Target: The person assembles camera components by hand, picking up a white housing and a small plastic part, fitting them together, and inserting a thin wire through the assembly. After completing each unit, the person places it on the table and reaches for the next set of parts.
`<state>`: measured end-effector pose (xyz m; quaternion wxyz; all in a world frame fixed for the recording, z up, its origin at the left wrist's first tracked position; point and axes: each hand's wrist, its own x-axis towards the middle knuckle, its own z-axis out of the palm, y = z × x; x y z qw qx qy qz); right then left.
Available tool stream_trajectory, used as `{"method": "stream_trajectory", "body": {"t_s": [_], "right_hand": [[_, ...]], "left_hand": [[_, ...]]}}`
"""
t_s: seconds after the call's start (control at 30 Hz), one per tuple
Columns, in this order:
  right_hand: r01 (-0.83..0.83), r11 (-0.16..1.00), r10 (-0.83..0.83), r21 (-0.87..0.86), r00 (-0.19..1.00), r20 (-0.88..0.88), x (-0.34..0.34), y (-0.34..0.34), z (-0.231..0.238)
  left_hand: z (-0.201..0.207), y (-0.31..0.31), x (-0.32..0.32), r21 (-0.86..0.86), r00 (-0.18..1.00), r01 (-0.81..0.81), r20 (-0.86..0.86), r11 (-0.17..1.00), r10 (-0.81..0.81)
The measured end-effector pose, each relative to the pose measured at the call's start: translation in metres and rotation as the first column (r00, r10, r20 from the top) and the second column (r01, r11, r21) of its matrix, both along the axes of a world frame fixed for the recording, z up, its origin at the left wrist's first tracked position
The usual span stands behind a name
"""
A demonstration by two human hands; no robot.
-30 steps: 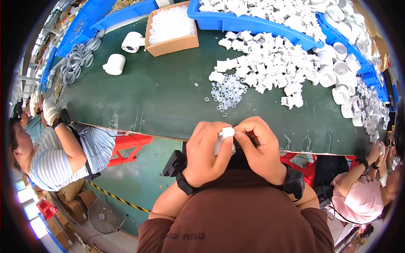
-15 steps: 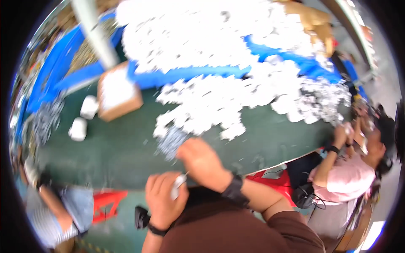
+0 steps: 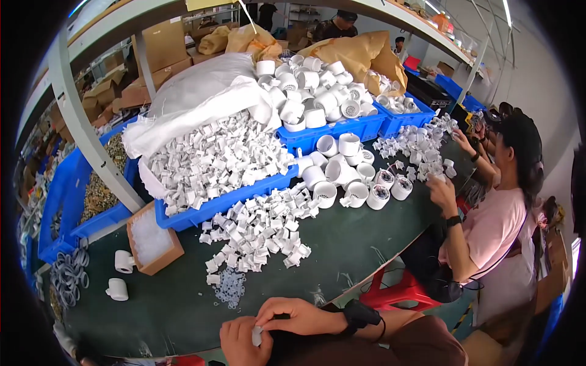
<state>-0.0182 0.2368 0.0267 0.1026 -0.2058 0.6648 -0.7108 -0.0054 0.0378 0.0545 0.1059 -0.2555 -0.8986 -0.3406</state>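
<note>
My left hand (image 3: 240, 343), at the lower edge, is closed around a small white plastic part (image 3: 257, 335). Thumb and forefinger of my right hand (image 3: 296, 315) are pinched at the top of that part; whatever lies between the fingertips is too small to make out. Just beyond both hands, a little heap of small grey rings (image 3: 231, 288) lies on the green tabletop (image 3: 177, 311). Behind it spreads a loose pile of similar white plastic parts (image 3: 259, 229).
Blue bins (image 3: 226, 201) hold more white parts and round white housings (image 3: 314, 118). An open carton (image 3: 174, 250) and two white cups (image 3: 117, 289) stand left. Large grey rings (image 3: 70, 277) lie farther left. A co-worker in pink (image 3: 494, 226) sits at the right.
My right hand has left the edge of the grey ring heap and come to the white part in my left hand. The view has tilted up, showing the bins and shelf.
</note>
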Motion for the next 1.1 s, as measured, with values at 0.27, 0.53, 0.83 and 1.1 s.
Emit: {"method": "stream_trajectory", "body": {"t_s": [0.27, 0.53, 0.83, 1.1], "right_hand": [[-0.088, 0.995, 0.098, -0.055, 0.968, 0.229, -0.009, -0.003, -0.012], [0.095, 0.987, -0.040, -0.127, 0.924, 0.381, 0.002, -0.014, -0.006], [0.060, 0.975, 0.032, -0.216, 0.917, 0.398, 0.001, -0.015, 0.005], [0.015, 0.988, 0.016, -0.151, 0.979, 0.202, -0.014, -0.022, -0.009]], "left_hand": [[-0.003, -0.001, 0.003, 0.002, 1.000, 0.012, -0.011, 1.000, -0.012], [-0.009, 0.006, 0.001, 0.042, 0.997, 0.024, -0.069, 0.999, -0.021], [-0.040, -0.003, 0.006, 0.166, 0.960, -0.019, -0.272, 0.986, 0.064], [-0.036, -0.016, -0.003, 0.127, 0.978, 0.080, -0.202, 0.989, -0.053]]}}
